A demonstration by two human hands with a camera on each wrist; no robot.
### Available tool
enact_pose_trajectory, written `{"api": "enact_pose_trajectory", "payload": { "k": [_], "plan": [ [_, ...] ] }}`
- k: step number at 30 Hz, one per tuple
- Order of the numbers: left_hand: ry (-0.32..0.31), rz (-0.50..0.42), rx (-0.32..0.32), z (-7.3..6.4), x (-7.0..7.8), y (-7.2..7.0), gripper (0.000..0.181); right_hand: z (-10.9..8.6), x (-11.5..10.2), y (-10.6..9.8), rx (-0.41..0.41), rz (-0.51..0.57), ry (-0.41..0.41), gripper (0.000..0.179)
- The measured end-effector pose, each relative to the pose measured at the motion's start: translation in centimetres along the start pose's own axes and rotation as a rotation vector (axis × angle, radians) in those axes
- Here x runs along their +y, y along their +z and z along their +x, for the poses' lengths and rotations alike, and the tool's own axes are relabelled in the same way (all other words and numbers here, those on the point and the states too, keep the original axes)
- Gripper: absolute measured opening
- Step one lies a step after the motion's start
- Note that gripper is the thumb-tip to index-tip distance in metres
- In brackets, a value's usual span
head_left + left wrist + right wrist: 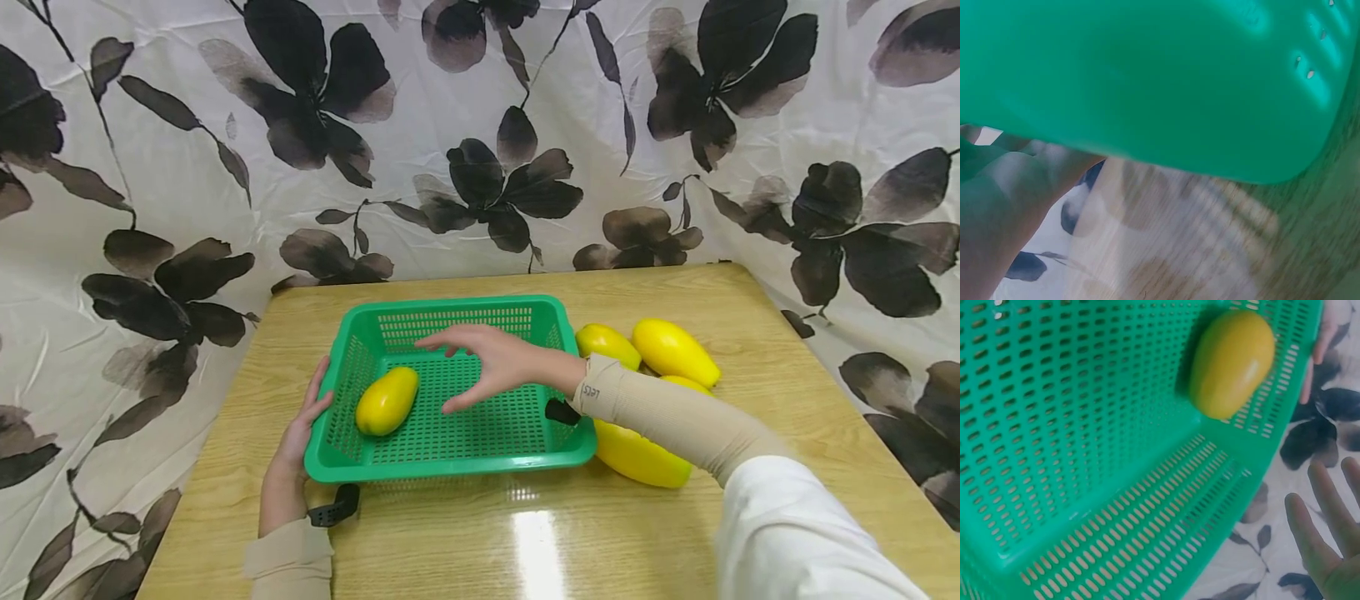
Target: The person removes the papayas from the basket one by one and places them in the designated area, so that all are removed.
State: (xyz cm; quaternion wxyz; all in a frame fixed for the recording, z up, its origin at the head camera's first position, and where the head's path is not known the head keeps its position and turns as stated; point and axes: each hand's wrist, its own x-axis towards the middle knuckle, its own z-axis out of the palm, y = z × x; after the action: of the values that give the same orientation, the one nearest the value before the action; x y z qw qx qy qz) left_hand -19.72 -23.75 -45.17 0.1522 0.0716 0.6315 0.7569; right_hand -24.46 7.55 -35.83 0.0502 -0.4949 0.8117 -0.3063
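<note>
A green perforated plastic basket (450,465) stands on the table, and a smooth yellow oval fruit (386,402) lies inside it toward the left end. My left hand (300,429) rests against the basket's left outer side, its fingers straight along the wall and thumb at the rim. Above the basket's middle, my right hand (491,362) is spread with nothing in it, to the right of the fruit. In the right wrist view, its parted fingers (1329,512) show beside the basket. The basket's underside and wall (1147,81) fill most of the left wrist view.
Several more yellow fruits (675,350) lie on the wooden table (427,542) right of the basket, partly hidden under my right forearm. Floral cloth (480,100) hangs behind and beside the table. Each wrist wears a beige wrap with a black strap or device.
</note>
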Motion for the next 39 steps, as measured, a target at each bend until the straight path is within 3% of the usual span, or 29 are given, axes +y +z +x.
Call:
{"api": "enact_pose_trajectory", "payload": {
  "k": [18, 25, 39],
  "plan": [
    [-0.010, 0.003, 0.013, -0.1, 0.1, -0.1, 0.053, 5.5, 2.9, 5.1, -0.034, 0.043, 0.022, 0.075],
    [-0.012, -0.018, 0.025, -0.1, 0.1, 0.0, 0.053, 7.1, 3.5, 6.3, -0.028, -0.038, 0.040, 0.075],
    [0.000, 0.005, 0.005, -0.1, 0.1, 0.0, 0.052, 8.6, 4.1, 8.7, -0.112, -0.131, 0.091, 0.075]
  ]
}}
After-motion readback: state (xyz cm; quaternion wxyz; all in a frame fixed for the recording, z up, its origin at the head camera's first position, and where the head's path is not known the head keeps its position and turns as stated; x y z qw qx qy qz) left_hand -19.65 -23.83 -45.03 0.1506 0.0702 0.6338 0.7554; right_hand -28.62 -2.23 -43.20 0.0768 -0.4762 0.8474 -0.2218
